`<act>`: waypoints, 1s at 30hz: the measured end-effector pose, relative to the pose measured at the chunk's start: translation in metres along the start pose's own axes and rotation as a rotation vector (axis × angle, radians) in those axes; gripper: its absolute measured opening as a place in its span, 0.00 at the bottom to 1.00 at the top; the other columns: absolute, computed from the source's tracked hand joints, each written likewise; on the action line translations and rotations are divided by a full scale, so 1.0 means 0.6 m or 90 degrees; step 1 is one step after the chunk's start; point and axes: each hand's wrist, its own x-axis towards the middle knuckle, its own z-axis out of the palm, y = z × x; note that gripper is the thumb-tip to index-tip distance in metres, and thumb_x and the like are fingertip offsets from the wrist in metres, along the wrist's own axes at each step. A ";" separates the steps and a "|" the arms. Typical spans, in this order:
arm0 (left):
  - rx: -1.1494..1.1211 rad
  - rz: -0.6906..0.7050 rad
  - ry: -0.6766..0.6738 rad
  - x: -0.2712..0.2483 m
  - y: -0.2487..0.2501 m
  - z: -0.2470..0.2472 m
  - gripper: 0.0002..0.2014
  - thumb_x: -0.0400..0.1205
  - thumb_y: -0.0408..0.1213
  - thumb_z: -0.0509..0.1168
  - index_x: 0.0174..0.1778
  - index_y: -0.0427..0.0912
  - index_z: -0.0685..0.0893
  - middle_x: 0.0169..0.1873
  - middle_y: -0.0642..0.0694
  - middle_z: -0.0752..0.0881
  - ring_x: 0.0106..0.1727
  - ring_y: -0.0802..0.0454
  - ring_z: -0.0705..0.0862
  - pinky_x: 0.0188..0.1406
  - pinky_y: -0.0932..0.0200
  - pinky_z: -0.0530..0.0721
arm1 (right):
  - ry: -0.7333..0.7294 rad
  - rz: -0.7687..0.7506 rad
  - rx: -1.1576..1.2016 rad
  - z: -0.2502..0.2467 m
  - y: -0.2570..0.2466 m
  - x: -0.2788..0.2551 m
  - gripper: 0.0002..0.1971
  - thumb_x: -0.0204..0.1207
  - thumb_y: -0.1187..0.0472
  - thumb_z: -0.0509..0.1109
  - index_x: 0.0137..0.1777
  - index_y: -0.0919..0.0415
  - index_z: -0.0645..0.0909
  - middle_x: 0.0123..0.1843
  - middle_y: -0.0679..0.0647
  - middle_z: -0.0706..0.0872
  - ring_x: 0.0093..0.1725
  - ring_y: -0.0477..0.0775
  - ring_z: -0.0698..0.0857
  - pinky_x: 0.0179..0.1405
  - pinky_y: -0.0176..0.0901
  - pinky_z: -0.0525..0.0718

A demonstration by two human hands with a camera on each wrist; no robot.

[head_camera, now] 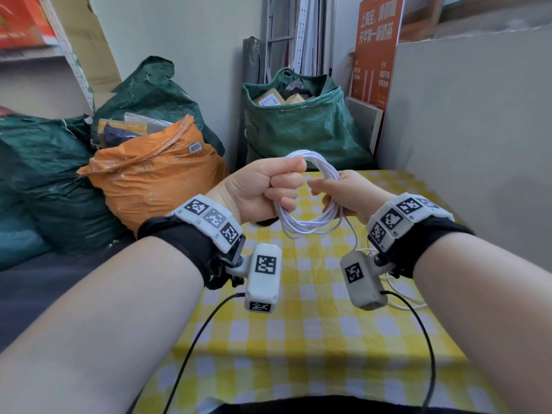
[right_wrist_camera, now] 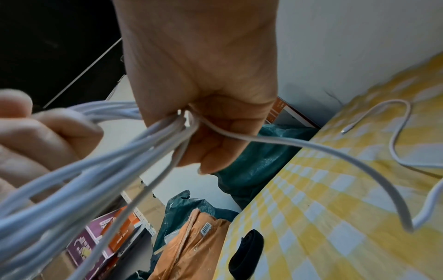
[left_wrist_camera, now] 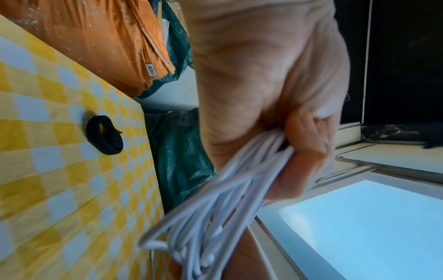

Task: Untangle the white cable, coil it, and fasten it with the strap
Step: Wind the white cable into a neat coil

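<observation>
The white cable is wound into a coil (head_camera: 310, 224) of several loops, held in the air above the yellow checked table (head_camera: 298, 339). My left hand (head_camera: 280, 186) grips the coil's left side in a fist, seen close in the left wrist view (left_wrist_camera: 304, 147). On the coil's right side my right hand (head_camera: 343, 189) pinches the loops together (right_wrist_camera: 187, 121). A loose tail (right_wrist_camera: 359, 163) runs from the right hand down onto the cloth, ending in a small plug (right_wrist_camera: 347, 129). The black strap (left_wrist_camera: 105, 135) lies curled on the cloth below my left hand, untouched.
An orange sack (head_camera: 155, 180) and green sacks (head_camera: 301, 127) crowd the table's far and left sides. A grey board (head_camera: 478, 130) stands along the right edge. Thin black wires (head_camera: 194, 345) hang from the wrist cameras over the near cloth.
</observation>
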 end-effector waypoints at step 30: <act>0.275 -0.133 0.270 0.025 -0.005 -0.017 0.13 0.80 0.25 0.52 0.35 0.43 0.75 0.18 0.53 0.58 0.16 0.58 0.56 0.15 0.66 0.62 | -0.095 -0.064 -0.134 0.011 -0.021 -0.006 0.07 0.75 0.64 0.70 0.40 0.61 0.75 0.28 0.52 0.71 0.24 0.50 0.72 0.26 0.42 0.79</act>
